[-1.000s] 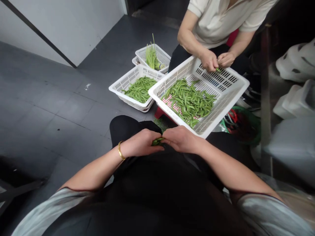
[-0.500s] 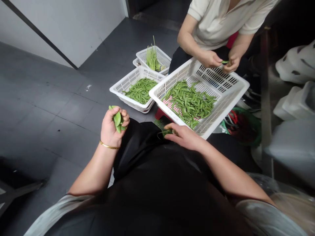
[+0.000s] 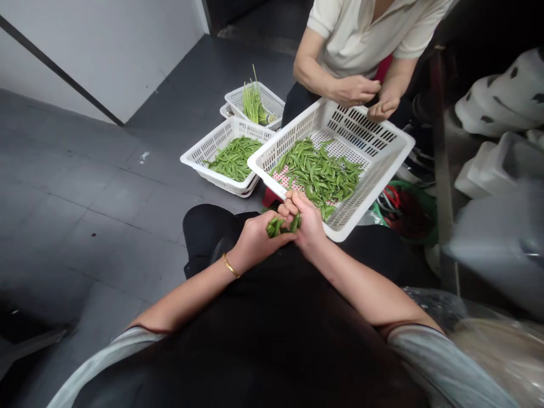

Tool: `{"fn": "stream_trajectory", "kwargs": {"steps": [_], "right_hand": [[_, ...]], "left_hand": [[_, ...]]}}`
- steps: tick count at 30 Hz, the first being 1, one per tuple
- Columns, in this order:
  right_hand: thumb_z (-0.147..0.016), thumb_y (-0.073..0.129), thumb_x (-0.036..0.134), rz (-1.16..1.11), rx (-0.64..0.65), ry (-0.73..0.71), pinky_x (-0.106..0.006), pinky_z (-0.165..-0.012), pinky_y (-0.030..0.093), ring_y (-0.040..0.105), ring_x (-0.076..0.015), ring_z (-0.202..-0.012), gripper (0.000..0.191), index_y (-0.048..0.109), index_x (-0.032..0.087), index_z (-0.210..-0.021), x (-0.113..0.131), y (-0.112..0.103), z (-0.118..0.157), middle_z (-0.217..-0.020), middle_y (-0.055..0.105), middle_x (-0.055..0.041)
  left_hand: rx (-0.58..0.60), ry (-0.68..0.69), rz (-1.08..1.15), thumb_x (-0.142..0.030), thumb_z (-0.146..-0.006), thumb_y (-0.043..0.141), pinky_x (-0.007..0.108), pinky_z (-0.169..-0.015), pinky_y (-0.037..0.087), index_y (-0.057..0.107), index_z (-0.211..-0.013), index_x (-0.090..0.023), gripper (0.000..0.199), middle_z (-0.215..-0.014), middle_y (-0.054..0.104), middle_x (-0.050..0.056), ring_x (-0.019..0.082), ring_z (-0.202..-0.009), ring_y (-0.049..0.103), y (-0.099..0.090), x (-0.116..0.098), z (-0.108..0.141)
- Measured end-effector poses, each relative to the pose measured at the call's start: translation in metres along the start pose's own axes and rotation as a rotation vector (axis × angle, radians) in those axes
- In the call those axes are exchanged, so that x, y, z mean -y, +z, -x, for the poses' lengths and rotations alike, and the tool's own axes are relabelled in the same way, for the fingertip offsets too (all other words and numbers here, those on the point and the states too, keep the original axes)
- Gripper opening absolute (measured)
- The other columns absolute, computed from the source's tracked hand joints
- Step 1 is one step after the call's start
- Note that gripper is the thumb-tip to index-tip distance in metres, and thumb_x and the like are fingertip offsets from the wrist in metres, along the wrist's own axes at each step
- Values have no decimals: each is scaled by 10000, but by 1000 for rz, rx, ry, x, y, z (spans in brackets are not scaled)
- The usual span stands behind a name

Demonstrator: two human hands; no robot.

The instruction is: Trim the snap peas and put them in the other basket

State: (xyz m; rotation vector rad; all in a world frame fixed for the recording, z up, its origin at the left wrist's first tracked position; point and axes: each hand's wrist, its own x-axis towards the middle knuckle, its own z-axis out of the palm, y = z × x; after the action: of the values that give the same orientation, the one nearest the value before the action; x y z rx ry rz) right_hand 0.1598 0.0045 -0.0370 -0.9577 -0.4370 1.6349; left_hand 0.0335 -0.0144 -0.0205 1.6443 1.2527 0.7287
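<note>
My left hand (image 3: 256, 238) is closed around a small bunch of flat green pea pods (image 3: 274, 228), their ends poking out by the thumb. My right hand (image 3: 309, 220) meets it above my lap, fingers curled on a pea pod (image 3: 294, 222). Where the two hands touch, some of the pods are hidden. Right beyond them, a large white slotted basket (image 3: 369, 211) holds a loose heap of pea pods (image 3: 321, 173). A smaller white basket (image 3: 196, 161) to its left contains more green pods (image 3: 235, 157).
Across the large basket sits a person in a cream shirt (image 3: 361, 42), hands (image 3: 356, 90) over its far rim. Behind, another white basket (image 3: 233, 97) holds long green stalks (image 3: 254, 105). White containers (image 3: 488, 170) and a green bag (image 3: 419, 218) stand at the right.
My left hand has come right with its pods to meet my right hand, which has closed on a pod. The other person's hands have moved apart slightly, and the view has shifted.
</note>
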Motion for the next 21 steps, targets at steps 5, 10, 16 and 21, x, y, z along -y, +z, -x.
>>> {"fn": "stream_trajectory", "kwargs": {"steps": [5, 10, 16, 21], "right_hand": [[-826, 534, 513, 12, -80, -28, -223, -532, 439, 523, -130, -587, 302, 441, 227, -806, -12, -1, -5, -523, 299, 70], [-868, 336, 639, 486, 77, -163, -363, -825, 474, 601, -207, -913, 517, 526, 193, -1047, 1, -17, -4, -886, 631, -77], [-868, 519, 419, 1267, 247, -572, -327, -846, 407, 551, -199, -925, 256, 598, 183, -926, 19, -30, 10, -945, 617, -73], [-915, 450, 317, 1294, 413, -450, -224, -582, 347, 455, -104, -584, 310, 478, 182, -637, 10, -25, 11, -605, 479, 27]], "left_hand": [[14, 95, -119, -231, -743, 632, 209, -584, 368, 594, -674, -162, 104, -628, 582, -5, 100, -568, 463, 8, 11, -6], [1, -63, 9, -256, -737, 632, 194, -504, 351, 602, -678, -153, 122, -536, 543, -26, 91, -492, 447, -13, 20, -6], [-93, -121, 58, -306, -714, 680, 194, -505, 375, 601, -708, -154, 171, -535, 553, -29, 90, -492, 474, -27, 21, -4], [76, -183, 247, -332, -688, 716, 194, -461, 379, 583, -705, -150, 226, -518, 556, -27, 86, -455, 479, -22, 18, -3]]}}
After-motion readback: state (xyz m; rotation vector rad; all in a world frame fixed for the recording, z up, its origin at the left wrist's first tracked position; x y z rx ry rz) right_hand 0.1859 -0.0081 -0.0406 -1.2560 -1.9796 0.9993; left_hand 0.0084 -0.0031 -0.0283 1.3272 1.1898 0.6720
